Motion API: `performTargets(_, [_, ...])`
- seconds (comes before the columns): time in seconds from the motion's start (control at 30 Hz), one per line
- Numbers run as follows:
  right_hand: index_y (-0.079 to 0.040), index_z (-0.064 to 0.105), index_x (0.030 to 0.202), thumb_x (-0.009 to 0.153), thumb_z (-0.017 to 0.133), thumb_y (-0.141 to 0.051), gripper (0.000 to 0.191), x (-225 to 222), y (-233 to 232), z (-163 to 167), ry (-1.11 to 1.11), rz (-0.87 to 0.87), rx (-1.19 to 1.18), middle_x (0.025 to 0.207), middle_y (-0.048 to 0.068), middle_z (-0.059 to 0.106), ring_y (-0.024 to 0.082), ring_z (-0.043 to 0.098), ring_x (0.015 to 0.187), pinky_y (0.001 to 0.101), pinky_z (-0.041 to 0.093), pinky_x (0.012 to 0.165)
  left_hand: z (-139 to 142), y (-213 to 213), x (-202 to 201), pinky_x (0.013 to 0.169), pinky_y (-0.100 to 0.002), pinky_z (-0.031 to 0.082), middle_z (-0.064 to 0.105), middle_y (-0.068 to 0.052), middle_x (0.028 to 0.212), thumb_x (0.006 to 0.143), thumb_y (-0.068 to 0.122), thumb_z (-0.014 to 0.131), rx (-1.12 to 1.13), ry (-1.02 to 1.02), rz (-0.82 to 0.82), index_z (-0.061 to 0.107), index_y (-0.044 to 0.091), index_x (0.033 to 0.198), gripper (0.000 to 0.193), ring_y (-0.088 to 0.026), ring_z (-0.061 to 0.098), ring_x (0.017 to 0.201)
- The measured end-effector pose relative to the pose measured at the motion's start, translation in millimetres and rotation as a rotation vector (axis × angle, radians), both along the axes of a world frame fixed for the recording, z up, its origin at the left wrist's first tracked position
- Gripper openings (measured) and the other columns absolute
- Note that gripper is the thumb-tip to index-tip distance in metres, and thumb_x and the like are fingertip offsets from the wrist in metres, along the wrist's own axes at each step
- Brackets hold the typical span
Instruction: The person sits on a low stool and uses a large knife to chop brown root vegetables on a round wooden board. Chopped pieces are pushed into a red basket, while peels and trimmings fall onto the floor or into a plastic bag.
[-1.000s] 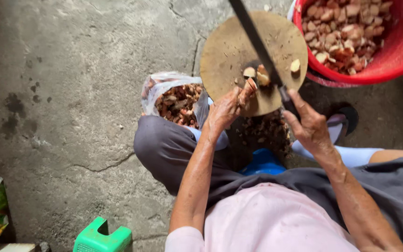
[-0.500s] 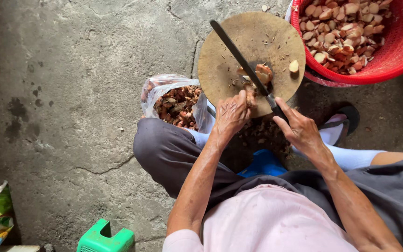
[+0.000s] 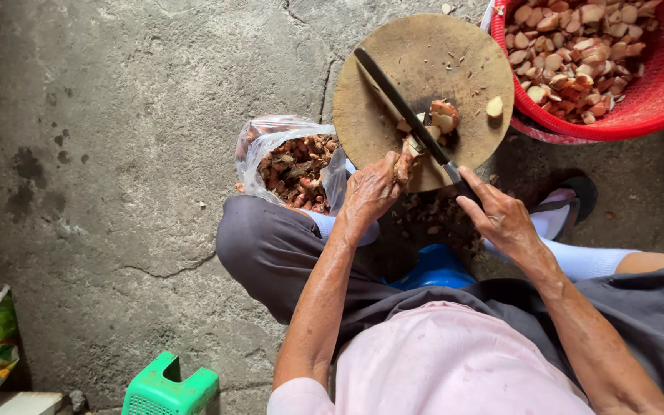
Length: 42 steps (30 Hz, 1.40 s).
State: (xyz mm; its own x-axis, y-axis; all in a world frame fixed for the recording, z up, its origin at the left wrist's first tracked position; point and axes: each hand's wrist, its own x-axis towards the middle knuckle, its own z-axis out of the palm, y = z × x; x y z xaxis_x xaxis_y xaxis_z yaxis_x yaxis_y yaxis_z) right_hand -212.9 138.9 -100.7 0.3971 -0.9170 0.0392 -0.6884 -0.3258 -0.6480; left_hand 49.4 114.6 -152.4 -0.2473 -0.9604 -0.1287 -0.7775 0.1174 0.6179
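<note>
Brown nut piece [image 3: 407, 156] pinched in left hand [image 3: 370, 192] fingertips, knife [image 3: 405, 115] blade alongside

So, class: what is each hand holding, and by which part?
Right hand grips the knife by its handle. Left hand pinches a nut piece by its near end on the board.

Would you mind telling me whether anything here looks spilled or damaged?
Brown scraps lie spilled on the floor under the round chopping board, between the person's feet. The concrete floor is cracked and stained. Otherwise nothing stands out.
</note>
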Motion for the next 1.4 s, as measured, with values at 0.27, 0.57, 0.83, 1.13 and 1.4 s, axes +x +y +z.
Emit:
performTargets(0.27, [-0.013,0.046,0.155,0.101,0.067,-0.024,0.059,-4.9,9.9,11.2,-0.071,-0.112,0.022,0.115,0.022,0.069,0.040,0.072,0.097,0.0451,0.059,0.080,-3.3,-11.4,9.7,0.078,-0.048,0.053,0.069,-0.018,0.104,0.085,0.021,0.069,-0.199,-0.002,-0.068,0.052,0.008,0.127,0.046,-0.039,0.067,0.097])
performTargets(0.57, [-0.009,0.049,0.152,0.097,0.069,-0.019,0.060,-4.2,1.5,-1.1,-0.065,-0.034,-0.011,0.124,0.025,0.069,0.043,0.070,0.106,0.0465,0.058,0.083,-1.3,-16.5,13.2,0.074,-0.051,0.051,0.065,-0.016,0.094,0.087,0.022,0.072,-0.122,-0.072,-0.105,0.049,0.010,0.111,0.036,-0.040,0.067,0.093])
performTargets(0.83, [-0.011,0.046,0.155,0.101,0.067,-0.021,0.059,4.4,1.1,3.0,-0.130,-0.073,-0.023,0.121,0.024,0.069,0.041,0.071,0.104,0.0460,0.058,0.084,-12.4,-17.5,20.1,0.076,-0.050,0.052,0.065,-0.015,0.095,0.085,0.021,0.074,-0.139,-0.045,-0.130,0.049,0.011,0.114,0.040,-0.039,0.067,0.093])
performTargets(1.13, [-0.012,0.047,0.155,0.098,0.068,-0.023,0.061,1.6,1.6,5.3,-0.005,-0.024,-0.054,0.114,0.021,0.070,0.042,0.069,0.096,0.0466,0.057,0.075,-23.3,-17.3,21.8,0.078,-0.050,0.052,0.066,-0.018,0.099,0.085,0.022,0.073,-0.157,-0.021,-0.105,0.047,0.007,0.120,0.047,-0.041,0.066,0.097])
performTargets(1.4, [-0.014,0.049,0.152,0.098,0.067,-0.024,0.058,12.8,5.9,-2.5,-0.079,-0.095,0.112,0.119,0.022,0.070,0.039,0.072,0.097,0.0440,0.059,0.077,-16.2,-16.4,21.2,0.075,-0.051,0.052,0.068,-0.016,0.099,0.084,0.019,0.072,-0.083,-0.068,-0.117,0.047,0.009,0.117,0.043,-0.040,0.067,0.098])
